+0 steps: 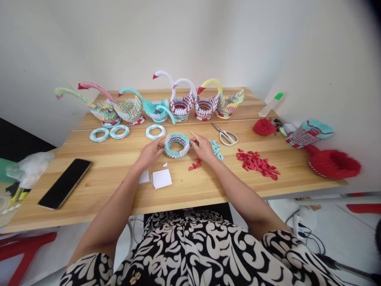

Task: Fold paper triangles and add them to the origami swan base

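A round paper basket ring [176, 154], built of folded turquoise, white and red pieces, sits on the wooden table between my hands. At its left side is my left hand [152, 151], index finger stretched toward the rim and the other fingers curled. My right hand [203, 148] is on the opposite side, fingers loosely apart and pointing at the ring, with no piece visible in it. Turquoise folded pieces [216, 150] lie partly hidden behind my right hand. A few red folded pieces [195, 164] are just in front of the ring, near a small white paper triangle [164, 164].
Paper swans [181, 108] line the back of the table. Flat paper rings [155, 132] lie before them. Scissors [228, 137] and a red pile [257, 163] are to the right, near a red basket [333, 163]. White paper squares [161, 178] and a phone [66, 183] lie nearer.
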A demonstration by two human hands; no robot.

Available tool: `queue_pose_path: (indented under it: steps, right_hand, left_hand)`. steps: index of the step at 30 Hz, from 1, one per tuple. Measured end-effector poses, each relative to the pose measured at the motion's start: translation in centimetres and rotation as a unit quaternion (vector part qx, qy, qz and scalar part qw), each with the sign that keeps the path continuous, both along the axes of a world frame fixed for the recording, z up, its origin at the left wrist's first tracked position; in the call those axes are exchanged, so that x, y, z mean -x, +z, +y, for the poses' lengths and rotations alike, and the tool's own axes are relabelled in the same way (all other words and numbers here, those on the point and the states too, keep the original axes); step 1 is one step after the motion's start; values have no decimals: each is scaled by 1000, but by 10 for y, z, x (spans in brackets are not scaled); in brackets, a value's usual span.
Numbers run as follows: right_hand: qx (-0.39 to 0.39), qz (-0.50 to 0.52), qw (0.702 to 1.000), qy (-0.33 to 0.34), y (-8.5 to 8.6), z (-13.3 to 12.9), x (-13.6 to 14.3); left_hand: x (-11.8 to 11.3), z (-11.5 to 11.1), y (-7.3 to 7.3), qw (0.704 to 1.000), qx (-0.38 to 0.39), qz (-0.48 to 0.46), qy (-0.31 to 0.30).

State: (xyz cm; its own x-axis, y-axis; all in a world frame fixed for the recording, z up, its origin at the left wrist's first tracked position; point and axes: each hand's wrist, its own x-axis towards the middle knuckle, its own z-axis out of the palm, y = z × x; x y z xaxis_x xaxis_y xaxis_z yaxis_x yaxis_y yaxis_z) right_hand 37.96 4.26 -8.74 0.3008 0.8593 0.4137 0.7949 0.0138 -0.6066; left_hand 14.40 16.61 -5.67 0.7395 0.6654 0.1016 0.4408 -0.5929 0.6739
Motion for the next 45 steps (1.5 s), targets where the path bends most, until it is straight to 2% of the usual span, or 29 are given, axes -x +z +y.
queue_pose_path:
  steps: [9,16,21,32,39,45]
  right_hand:
    - [-21,17,1000,-1,2,-1,1]
    - [0,46,999,26,6,-3,4]
    - [7,53,998,17,6,-3,4]
    - [0,53,999,-4,3,-2,1]
    - [-2,73,997,-4,2,-1,1]
    - [7,107,994,-11,-2,0,-2]
  left_hand:
    - [2,-1,4,1000,7,4,3]
    - [1,-3,8,1000,12,16,4]
    - [1,-4,10,999,44,-5,6]
    - [1,-1,-1,984,140,-87,-72]
    - [0,-1,-2,982,139,-87,-93]
    - [0,-3,0,986,126,-75,-81]
